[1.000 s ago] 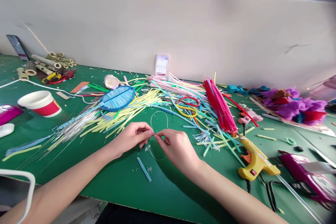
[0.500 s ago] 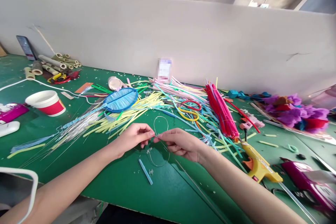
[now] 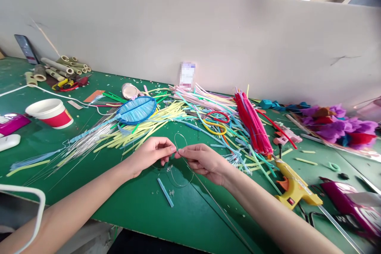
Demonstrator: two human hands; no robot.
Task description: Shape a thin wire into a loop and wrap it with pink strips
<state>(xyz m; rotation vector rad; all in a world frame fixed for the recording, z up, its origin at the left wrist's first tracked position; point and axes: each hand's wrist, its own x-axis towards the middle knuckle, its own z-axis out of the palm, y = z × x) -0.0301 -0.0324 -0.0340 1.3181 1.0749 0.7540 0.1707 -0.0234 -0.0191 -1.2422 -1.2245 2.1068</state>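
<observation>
A thin wire [image 3: 208, 192] bends into a loop above my fingers, and its long straight part runs down to the lower right. My left hand [image 3: 156, 151] pinches the wire between thumb and forefinger at the crossing of the loop. Close beside it, my right hand [image 3: 202, 160] grips the wire in the same way, the fingertips nearly touching. A second curved strand hangs below the hands over the green table [image 3: 133, 210]. Under them lies a short blue tube [image 3: 165, 193] with small clear scraps.
A blue leaf-shaped fan piece [image 3: 137, 110] lies behind my left hand among yellow strips [image 3: 149, 129]. To the right are a red bundle of stems [image 3: 253, 125] and a yellow glue gun [image 3: 297, 186]. At left stand a paper cup [image 3: 50, 114] and bamboo pieces [image 3: 59, 67].
The wire loop above my fingers looks smaller and leans slightly left. My hands stay pinched at nearly the same spot, and the view has tipped slightly downward.
</observation>
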